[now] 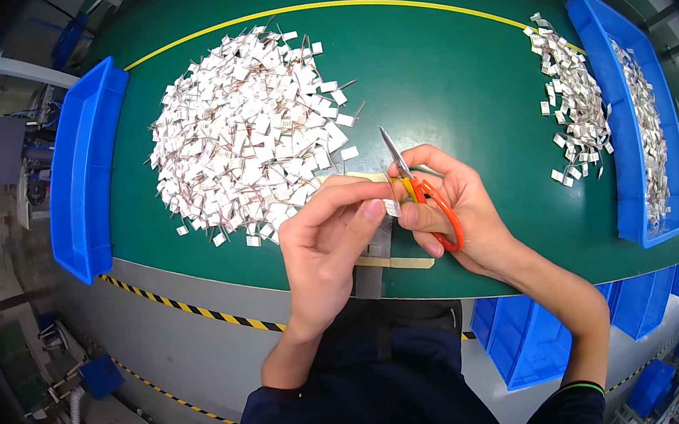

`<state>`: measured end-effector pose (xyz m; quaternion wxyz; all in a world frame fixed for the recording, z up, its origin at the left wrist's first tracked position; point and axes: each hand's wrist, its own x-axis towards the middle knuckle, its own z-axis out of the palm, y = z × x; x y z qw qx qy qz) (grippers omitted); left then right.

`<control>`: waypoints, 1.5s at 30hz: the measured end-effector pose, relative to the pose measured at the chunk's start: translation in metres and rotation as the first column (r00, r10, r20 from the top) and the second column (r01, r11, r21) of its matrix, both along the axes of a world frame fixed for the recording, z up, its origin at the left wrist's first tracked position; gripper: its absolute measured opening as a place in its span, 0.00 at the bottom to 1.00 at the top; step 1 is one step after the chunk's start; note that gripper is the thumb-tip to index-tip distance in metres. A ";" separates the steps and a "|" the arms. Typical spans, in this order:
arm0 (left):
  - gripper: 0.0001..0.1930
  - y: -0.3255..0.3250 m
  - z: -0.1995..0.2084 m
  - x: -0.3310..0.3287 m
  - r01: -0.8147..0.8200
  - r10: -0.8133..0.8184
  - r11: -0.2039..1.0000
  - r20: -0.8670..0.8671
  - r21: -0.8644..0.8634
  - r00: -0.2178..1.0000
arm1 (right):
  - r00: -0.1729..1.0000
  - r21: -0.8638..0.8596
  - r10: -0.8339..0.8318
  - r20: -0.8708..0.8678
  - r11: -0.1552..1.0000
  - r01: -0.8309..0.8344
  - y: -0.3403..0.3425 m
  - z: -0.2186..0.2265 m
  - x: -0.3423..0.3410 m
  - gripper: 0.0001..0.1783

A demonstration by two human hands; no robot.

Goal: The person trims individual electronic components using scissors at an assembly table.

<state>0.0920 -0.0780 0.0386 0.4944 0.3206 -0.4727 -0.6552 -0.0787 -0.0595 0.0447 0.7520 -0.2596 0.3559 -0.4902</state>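
My right hand (473, 219) is closed round orange-handled scissors (440, 215). Their metal blades point up and to the left, away from me. My left hand (328, 236) pinches a small white part (391, 207) with a thin lead, just beside the right thumb. Its white face shows dark marks, and my fingertips cover some of it. To the left of my hands a large heap of similar small white parts (239, 134) with thin dark leads lies on the green table (422, 71).
A smaller heap of white parts (578, 105) lies at the right, beside a blue bin (627, 153) holding more. Another blue bin (84, 174) stands at the left edge. Tape-covered strips (396, 262) lie under my hands. Blue crates (530, 343) stand below the table's right side.
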 end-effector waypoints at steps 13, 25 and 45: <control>0.13 0.013 -0.009 -0.014 -0.083 0.328 0.857 0.412 -0.509 0.850 | 0.997 0.057 -0.054 -0.057 0.997 0.057 -0.002 -0.003 0.000 0.23; 0.06 0.002 -0.011 0.006 0.139 -0.088 0.968 -0.236 0.208 0.968 | 0.996 0.038 -0.031 -0.082 0.999 0.034 -0.002 0.001 -0.002 0.21; 0.06 0.003 -0.009 0.008 0.212 -0.158 0.962 -0.286 0.170 0.945 | 0.984 0.124 0.139 0.109 0.981 -0.152 -0.006 -0.002 -0.003 0.22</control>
